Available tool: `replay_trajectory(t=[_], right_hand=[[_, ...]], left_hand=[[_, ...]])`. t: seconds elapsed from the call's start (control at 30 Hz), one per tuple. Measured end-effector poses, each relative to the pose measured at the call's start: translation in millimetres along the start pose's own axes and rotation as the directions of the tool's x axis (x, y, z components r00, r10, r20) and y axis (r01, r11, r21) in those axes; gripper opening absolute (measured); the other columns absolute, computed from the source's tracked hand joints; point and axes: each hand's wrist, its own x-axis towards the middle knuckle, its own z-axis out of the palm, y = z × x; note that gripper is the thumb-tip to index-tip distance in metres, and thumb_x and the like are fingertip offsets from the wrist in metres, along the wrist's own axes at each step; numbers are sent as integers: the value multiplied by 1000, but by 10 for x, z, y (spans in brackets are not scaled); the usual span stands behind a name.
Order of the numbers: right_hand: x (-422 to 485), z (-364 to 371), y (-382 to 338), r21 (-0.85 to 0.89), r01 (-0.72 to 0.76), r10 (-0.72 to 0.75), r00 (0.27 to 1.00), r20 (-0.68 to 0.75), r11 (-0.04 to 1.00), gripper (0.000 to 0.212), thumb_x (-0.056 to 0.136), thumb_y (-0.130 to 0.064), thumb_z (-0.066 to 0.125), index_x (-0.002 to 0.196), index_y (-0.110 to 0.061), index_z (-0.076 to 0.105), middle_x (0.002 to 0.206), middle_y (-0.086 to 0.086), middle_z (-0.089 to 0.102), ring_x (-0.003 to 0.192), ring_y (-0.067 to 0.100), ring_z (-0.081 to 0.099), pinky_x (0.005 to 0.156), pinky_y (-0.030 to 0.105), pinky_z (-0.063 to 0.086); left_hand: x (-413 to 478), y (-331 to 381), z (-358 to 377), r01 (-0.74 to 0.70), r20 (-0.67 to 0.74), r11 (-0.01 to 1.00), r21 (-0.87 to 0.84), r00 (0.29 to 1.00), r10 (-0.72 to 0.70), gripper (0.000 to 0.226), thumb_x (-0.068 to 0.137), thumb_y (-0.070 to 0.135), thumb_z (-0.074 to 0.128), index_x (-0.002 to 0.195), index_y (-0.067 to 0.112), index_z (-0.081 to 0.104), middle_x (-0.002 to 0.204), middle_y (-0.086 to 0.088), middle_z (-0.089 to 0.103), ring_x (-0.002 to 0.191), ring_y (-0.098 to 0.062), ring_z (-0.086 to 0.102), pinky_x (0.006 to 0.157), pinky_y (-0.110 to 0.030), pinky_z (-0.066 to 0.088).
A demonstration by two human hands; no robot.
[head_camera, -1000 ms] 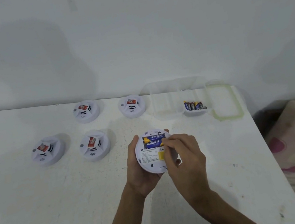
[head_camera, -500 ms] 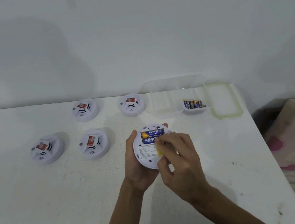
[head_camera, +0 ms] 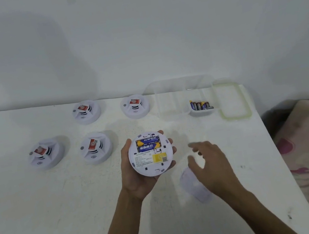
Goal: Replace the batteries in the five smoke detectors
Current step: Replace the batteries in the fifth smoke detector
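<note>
Head view: the left hand cradles one smoke detector back-side up above the middle of the table, fingers curled round its rim, and two blue batteries lie side by side in the open bay. The right hand, which half a second ago had its fingertips on the back of the detector just below those batteries, is now off it and out to the right, blurred, fingers loosely spread and holding nothing that can be made out. It hovers above a pale rounded piece lying on the table near the right edge, probably the detector's cover, though blur makes that uncertain.

With both cells seated and the fingers withdrawn, the loading of this unit looks done, and closing it up appears to be the step in hand.

The four other detectors sit face up in two pairs toward the far left of the table; whether they have been serviced cannot be told. A clear container by the far right corner holds spare batteries in a small tray, and its green-rimmed lid lies just beside it at the corner
</note>
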Motion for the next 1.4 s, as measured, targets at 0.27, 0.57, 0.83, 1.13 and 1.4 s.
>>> replay_trajectory(t=[0.27,0.57,0.83,1.13,1.4], right_hand=[[-174,249,141,-433,-36,201,918,341,901,64,84,-56,53,134,-19,37,135,-1,38,118,15,38,97,25,39],[-98,227,141,-61,-84,96,973,208,995,38,91,-18,58,65,-26,31,73,-8,41,66,5,39,57,13,31],[56,-80,-25,379,-171,160,985,62,910,38,83,-14,67,63,-17,36,63,5,45,54,6,36,51,15,37],[57,-338,-474,486,6,-2,1000,-9,874,33,75,-33,78,96,-24,54,102,-14,62,87,5,59,62,10,48],[49,109,-720,-194,281,-328,900,-288,940,52,66,-60,74,102,-23,64,102,2,66,88,19,62,68,26,55]], left_hand=[[7,-23,-47,32,19,999,-25,999,-32,74,92,53,45,146,7,27,147,-23,36,135,-41,33,113,-54,22],[-1,-36,-56,47,28,999,-24,999,-46,74,91,54,47,146,8,30,145,-21,39,134,-41,35,111,-54,25],[4,-57,-23,60,14,998,-32,998,-59,74,92,54,44,147,7,27,146,-22,37,134,-42,34,112,-55,23],[24,-61,69,-29,-22,999,19,999,29,67,91,53,47,141,9,40,144,-17,43,131,-36,41,110,-57,25],[38,-139,351,-145,-213,969,199,959,187,61,52,57,81,99,19,76,103,-9,72,92,-25,70,76,-39,58]])
